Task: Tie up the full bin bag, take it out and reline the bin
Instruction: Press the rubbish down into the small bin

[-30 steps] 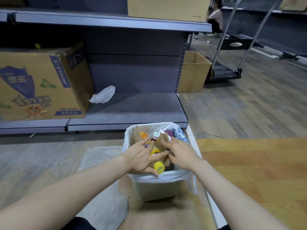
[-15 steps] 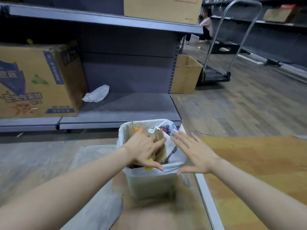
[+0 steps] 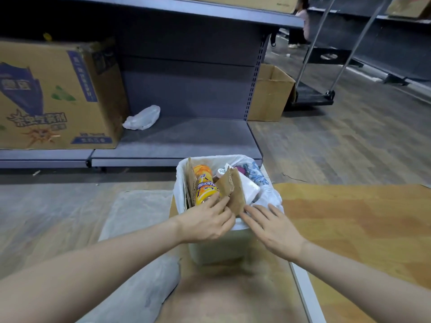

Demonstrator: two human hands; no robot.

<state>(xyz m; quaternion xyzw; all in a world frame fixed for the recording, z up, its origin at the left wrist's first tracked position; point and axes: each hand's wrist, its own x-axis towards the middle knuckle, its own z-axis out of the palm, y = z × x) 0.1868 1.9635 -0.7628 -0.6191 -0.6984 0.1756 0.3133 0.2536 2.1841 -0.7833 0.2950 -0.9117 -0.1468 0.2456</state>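
Observation:
A small white bin (image 3: pixel 217 249) stands on the floor in front of me, lined with a white bin bag (image 3: pixel 181 176) folded over its rim. It is full: an orange bottle (image 3: pixel 203 185), a torn cardboard piece (image 3: pixel 234 191), a white box (image 3: pixel 250 190) and a blue-and-white wrapper (image 3: pixel 257 177) stick out. My left hand (image 3: pixel 205 221) is at the near rim, its fingertips touching the bottle's lower end and the cardboard. Beside it, my right hand (image 3: pixel 272 227) lies flat with straight fingers, fingertips at the near rim next to the cardboard.
A flat translucent bag (image 3: pixel 136 214) lies on the floor left of the bin. On the grey shelf (image 3: pixel 186 138) behind are a crumpled white bag (image 3: pixel 142 117) and a printed carton (image 3: pixel 53 94). An open box (image 3: pixel 270 94), a trolley (image 3: pixel 312 96) and a person (image 3: pixel 300 22) are far right.
Both hands have drawn back from over the rubbish to the bin's near rim. The orange bottle, earlier under my left hand, now shows upright.

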